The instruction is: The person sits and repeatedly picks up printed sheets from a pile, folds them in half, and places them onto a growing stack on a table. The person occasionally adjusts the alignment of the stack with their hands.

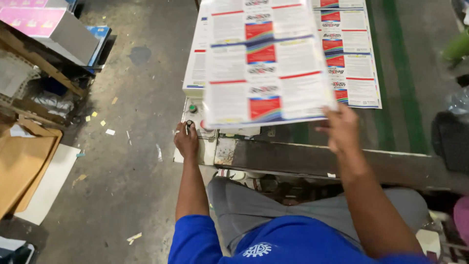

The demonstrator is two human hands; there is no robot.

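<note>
Right hand (342, 128) grips a stack of printed sheets (266, 63); left hand (186, 140) pinches a control-panel switch (189, 124).

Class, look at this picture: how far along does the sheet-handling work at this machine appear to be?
Done: a printed sheet already lies flat on the green machine table. In hand: the right hand holds up a stack of printed sheets by its lower edge, while the left hand rests on a switch on the control panel. Left: the raised stack is not yet laid down.
</note>
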